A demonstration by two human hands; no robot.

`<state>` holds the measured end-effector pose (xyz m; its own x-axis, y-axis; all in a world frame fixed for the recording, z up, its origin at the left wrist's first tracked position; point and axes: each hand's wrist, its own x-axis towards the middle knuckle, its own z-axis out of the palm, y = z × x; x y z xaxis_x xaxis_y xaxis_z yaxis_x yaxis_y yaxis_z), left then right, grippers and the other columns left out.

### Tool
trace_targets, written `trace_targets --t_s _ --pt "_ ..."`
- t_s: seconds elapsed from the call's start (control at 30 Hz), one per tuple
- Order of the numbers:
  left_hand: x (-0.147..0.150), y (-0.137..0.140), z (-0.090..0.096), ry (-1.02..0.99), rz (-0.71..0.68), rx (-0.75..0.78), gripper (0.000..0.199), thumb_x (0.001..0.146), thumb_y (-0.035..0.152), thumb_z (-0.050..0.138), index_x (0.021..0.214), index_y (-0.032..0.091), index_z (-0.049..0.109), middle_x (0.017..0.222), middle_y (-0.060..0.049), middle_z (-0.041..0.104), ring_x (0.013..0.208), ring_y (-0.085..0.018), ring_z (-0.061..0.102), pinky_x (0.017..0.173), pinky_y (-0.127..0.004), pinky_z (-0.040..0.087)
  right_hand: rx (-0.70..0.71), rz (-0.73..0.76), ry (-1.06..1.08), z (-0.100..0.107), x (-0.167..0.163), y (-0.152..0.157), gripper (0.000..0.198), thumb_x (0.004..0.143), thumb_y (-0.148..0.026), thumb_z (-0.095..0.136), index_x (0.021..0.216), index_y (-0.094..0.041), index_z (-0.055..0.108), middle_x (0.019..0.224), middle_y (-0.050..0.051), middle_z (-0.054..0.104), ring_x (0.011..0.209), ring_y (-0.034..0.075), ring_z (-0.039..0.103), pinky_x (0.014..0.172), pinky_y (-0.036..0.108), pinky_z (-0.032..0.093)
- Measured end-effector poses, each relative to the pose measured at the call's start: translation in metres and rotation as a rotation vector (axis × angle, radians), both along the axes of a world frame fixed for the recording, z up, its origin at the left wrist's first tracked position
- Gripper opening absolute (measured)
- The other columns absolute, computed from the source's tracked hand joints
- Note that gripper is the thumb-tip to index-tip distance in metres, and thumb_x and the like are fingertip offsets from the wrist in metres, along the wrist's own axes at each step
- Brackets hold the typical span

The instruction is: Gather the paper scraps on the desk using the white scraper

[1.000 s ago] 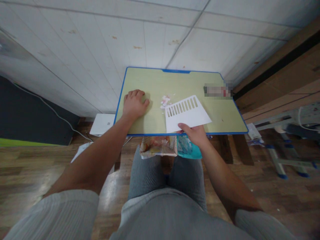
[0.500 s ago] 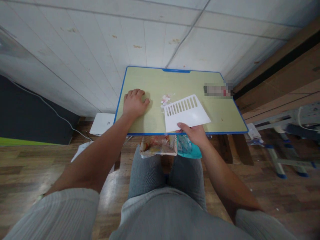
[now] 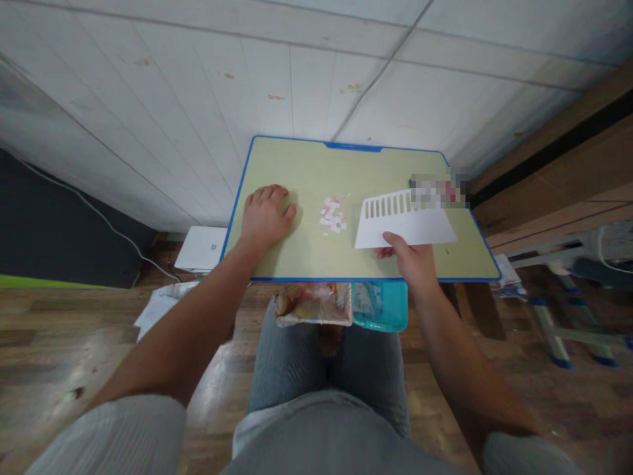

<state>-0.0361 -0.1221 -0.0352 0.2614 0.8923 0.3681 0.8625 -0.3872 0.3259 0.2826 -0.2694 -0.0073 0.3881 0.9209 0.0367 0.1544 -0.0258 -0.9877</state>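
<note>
My right hand (image 3: 408, 257) grips the near edge of a white slotted sheet (image 3: 395, 229), thumb on top and fingers underneath. A row of narrow slots runs along the sheet's far side. It is held over the right half of a pale yellow-green table (image 3: 306, 165) with a blue rim. My left hand (image 3: 268, 214) rests on the left part of the tabletop, fingers slightly curled and thumb apart, holding nothing. Between the hands lies a small heap of white and pinkish paper scraps (image 3: 333, 214).
A blurred-out item (image 3: 438, 188) lies at the table's right end. Under the front edge are a lined bin (image 3: 316, 310) and a turquoise container (image 3: 388, 310), close to my knees. A white box (image 3: 200, 247) stands at left; a wall (image 3: 306, 86) rises behind.
My right hand has carried the slotted sheet to the right, away from the scraps, which now show fully. The left hand stays in place on the table. The view has shifted slightly.
</note>
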Motion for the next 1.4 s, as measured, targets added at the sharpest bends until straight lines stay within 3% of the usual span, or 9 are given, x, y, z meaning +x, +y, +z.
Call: trace_targets --t_s 0.2,0.33,0.57,0.87,0.97,1.2,1.33,1.4 --pt "-0.012 -0.005 -0.005 -0.032 -0.062 -0.006 0.044 0.113 0.041 0.063 0.150 0.021 0.075 0.167 -0.018 0.074 0.159 -0.043 0.063 0.139 -0.064 0.046 0.000 0.070 -0.081 0.011 0.013 0.048 0.032 0.085 -0.049 0.090 0.075 -0.025 0.073 0.065 0.005 0.076 0.052 0.020 0.068 0.054 0.036 0.063" --pt "-0.016 -0.012 0.000 -0.036 -0.065 -0.048 0.044 0.115 0.042 0.062 0.153 0.022 0.073 0.170 -0.018 0.072 0.162 -0.043 0.062 0.141 -0.065 0.042 -0.009 0.103 -0.091 0.010 0.003 0.060 0.034 0.091 -0.053 0.090 0.077 -0.025 0.076 0.067 0.005 0.077 0.055 0.021 0.070 0.056 0.037 0.064" --pt "-0.018 -0.024 0.001 -0.065 -0.075 -0.089 0.045 0.117 0.044 0.063 0.156 0.023 0.072 0.173 -0.018 0.070 0.167 -0.044 0.058 0.142 -0.068 0.041 -0.059 0.102 -0.274 -0.007 0.001 0.034 0.045 0.102 -0.061 0.082 0.072 -0.027 0.078 0.074 0.006 0.083 0.070 0.026 0.078 0.086 0.047 0.072" --pt "-0.017 -0.024 0.004 -0.085 -0.065 -0.130 0.047 0.116 0.045 0.062 0.156 0.024 0.073 0.175 -0.017 0.069 0.168 -0.045 0.056 0.142 -0.071 0.040 -0.062 -0.008 -0.429 -0.008 0.006 0.002 0.066 0.108 -0.079 0.071 0.062 -0.032 0.067 0.074 0.007 0.081 0.082 0.031 0.079 0.117 0.056 0.065" --pt "-0.017 -0.023 0.003 -0.079 -0.066 -0.126 0.047 0.116 0.045 0.062 0.155 0.024 0.074 0.175 -0.016 0.069 0.168 -0.044 0.057 0.142 -0.071 0.040 -0.053 -0.051 -0.421 -0.013 0.005 0.001 0.071 0.107 -0.085 0.068 0.061 -0.032 0.065 0.072 0.006 0.079 0.078 0.030 0.078 0.115 0.056 0.065" --pt "-0.019 -0.020 0.001 -0.075 -0.065 -0.106 0.044 0.114 0.045 0.062 0.151 0.024 0.075 0.171 -0.017 0.071 0.166 -0.044 0.059 0.142 -0.067 0.041 -0.007 -0.133 -0.305 -0.019 0.007 0.006 0.069 0.101 -0.092 0.072 0.070 -0.031 0.065 0.070 0.007 0.075 0.075 0.031 0.076 0.092 0.054 0.072" --pt "-0.018 -0.019 0.002 -0.067 -0.057 -0.116 0.045 0.113 0.045 0.064 0.151 0.022 0.075 0.170 -0.018 0.071 0.164 -0.044 0.060 0.142 -0.065 0.040 -0.058 -0.147 -0.315 -0.017 0.008 -0.018 0.074 0.100 -0.096 0.072 0.065 -0.031 0.067 0.067 0.008 0.076 0.072 0.032 0.079 0.096 0.058 0.074" --pt "-0.017 -0.019 0.003 -0.068 -0.051 -0.122 0.045 0.113 0.044 0.065 0.151 0.023 0.074 0.170 -0.017 0.072 0.164 -0.043 0.060 0.142 -0.065 0.040 -0.088 -0.099 -0.292 -0.014 0.001 -0.036 0.072 0.099 -0.095 0.075 0.068 -0.030 0.072 0.067 0.008 0.078 0.068 0.032 0.078 0.088 0.056 0.076"
